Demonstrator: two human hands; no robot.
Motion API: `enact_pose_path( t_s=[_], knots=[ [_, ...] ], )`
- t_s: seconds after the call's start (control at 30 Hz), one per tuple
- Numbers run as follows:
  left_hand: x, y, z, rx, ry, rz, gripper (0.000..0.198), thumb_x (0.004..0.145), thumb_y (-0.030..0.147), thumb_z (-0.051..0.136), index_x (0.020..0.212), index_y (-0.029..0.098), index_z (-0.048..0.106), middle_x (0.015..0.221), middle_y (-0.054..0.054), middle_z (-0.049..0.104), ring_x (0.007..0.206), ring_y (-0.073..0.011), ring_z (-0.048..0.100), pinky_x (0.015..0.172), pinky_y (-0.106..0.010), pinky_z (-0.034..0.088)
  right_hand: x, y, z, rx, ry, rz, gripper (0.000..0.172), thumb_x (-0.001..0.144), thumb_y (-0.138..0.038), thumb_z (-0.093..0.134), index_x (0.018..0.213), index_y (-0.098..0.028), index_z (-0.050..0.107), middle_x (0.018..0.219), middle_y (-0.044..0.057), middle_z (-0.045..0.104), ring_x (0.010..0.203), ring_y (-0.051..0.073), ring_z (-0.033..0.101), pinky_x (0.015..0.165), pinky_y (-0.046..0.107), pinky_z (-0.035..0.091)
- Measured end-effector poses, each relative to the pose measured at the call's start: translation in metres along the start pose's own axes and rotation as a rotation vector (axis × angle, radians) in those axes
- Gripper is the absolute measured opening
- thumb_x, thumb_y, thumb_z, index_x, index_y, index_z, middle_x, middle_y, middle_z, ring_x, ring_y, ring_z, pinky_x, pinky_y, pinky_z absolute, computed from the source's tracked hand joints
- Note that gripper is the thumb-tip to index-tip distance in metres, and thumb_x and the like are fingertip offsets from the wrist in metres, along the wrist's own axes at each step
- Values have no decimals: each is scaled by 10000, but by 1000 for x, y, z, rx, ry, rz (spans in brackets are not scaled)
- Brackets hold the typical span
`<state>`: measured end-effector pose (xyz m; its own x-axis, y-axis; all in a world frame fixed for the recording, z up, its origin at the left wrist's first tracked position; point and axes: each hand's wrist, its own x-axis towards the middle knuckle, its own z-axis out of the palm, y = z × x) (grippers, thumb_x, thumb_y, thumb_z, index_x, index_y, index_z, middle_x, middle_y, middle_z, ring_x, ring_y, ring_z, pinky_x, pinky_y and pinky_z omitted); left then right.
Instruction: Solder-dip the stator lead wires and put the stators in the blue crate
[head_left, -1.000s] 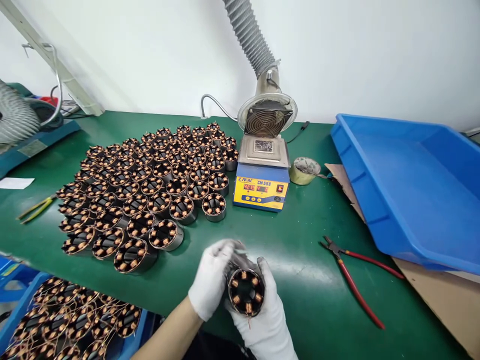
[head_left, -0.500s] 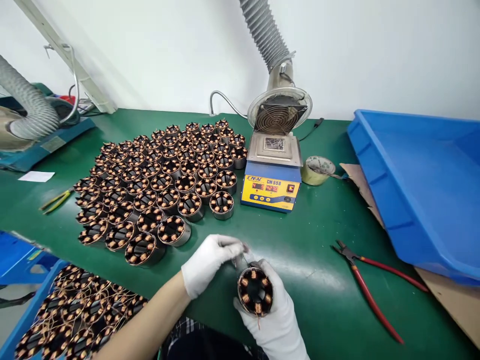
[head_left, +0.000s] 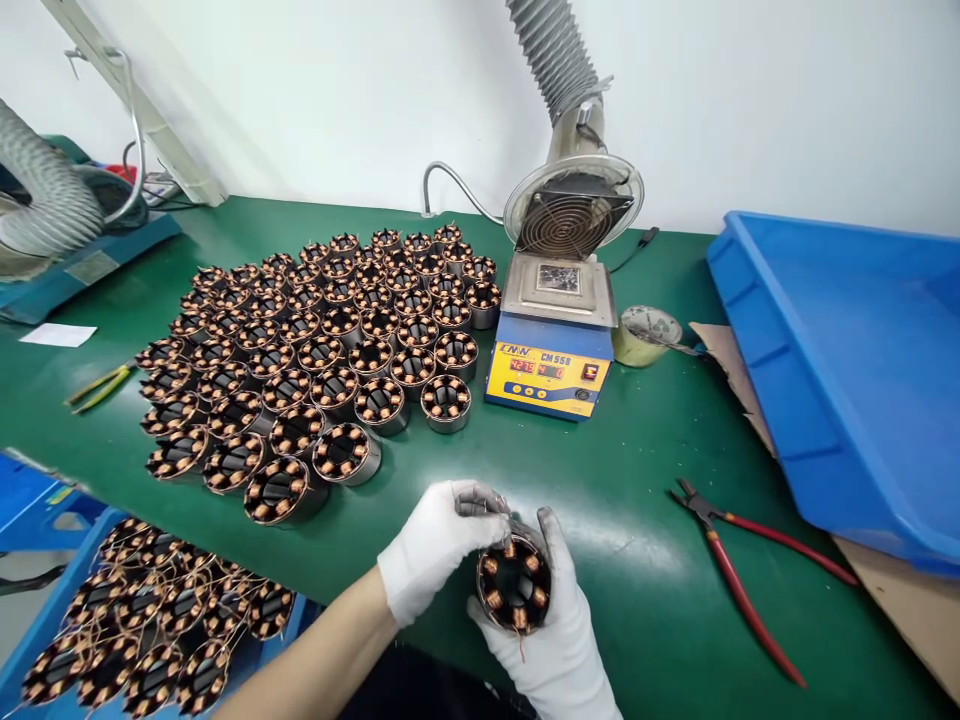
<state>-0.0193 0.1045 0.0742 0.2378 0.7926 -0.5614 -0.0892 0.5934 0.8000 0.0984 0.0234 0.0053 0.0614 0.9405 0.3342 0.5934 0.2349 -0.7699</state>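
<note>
1. The stator point(head_left: 514, 585) is held low over the green table point(head_left: 622, 470), cupped in the right hand point(head_left: 559, 650), whose grip wraps its steel shell.
2. The left hand point(head_left: 439, 545) closes in a narrow pinch at the stator's top rim.
3. It looks dense and rigid, but the copper windings point(head_left: 495, 598) are fragile, so hold it by the shell.

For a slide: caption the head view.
Right hand holds a stator; left hand touches its top, near rows of stators on a green bench.
</note>
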Motion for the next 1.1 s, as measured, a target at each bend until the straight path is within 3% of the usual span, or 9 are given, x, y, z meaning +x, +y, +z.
enact_pose_path(
  t_s=[0.17,0.23,0.37,0.47,0.53,0.7,0.8,0.9,1.1],
  knots=[
    [-3,-7,2,6,100,63,107,521,208,658,553,166,565,535,27,575,548,-122,532,584,-260,431,2,-2,-2,40,-42,25,919,727,-307,622,1445,-107,83,1033,143,677,886,283,679,697,343,587],
    [-5,-8,1,90,141,126,119,555,207,657,639,169,582,647,-5,641,644,-153,589,651,-279,463,2,-2,-2,55,-43,30,901,732,-308,616,1441,-107,98,1024,144,679,876,277,683,688,334,588],
    [-2,-6,4,282,105,177,532,509,178,728,1024,183,595,1042,-60,670,940,-211,608,832,-310,457,0,-1,1,56,-10,46,882,724,-305,615,1432,-106,128,976,143,687,813,264,695,658,321,589],
    [5,-2,7,208,-13,90,181,574,201,648,749,158,660,739,-29,681,726,-186,621,705,-299,476,-1,0,2,-1,8,40,885,718,-329,632,1426,-96,156,967,160,680,817,283,692,655,343,589],
    [10,2,6,116,3,74,49,581,209,608,600,163,617,594,-3,635,616,-161,597,639,-286,467,-1,0,1,-12,-16,29,888,722,-324,633,1429,-93,147,994,171,671,846,289,686,672,351,587],
    [12,17,-8,-33,155,208,244,631,293,662,830,155,632,767,-35,705,799,-195,653,785,-315,469,-2,1,-2,-14,-49,22,908,704,-292,652,1432,-93,148,984,155,676,828,286,686,690,354,584],
    [7,20,-14,33,27,74,363,550,234,736,891,147,650,853,-60,709,852,-210,636,779,-320,471,-2,2,-2,-2,-35,17,892,729,-338,639,1435,-100,148,1040,171,657,854,284,682,701,353,582],
    [2,13,-11,67,-50,-45,220,507,168,725,716,142,663,678,-18,675,683,-160,609,694,-288,462,-3,2,0,30,-44,22,876,747,-371,626,1436,-114,150,1081,175,642,881,275,679,704,335,582],
    [-1,-1,-2,-78,50,11,140,456,187,715,519,155,594,551,15,615,559,-117,538,610,-257,418,-9,8,8,43,42,59,788,715,-412,644,1363,-108,314,972,148,673,819,279,688,664,328,588]
  ],
)
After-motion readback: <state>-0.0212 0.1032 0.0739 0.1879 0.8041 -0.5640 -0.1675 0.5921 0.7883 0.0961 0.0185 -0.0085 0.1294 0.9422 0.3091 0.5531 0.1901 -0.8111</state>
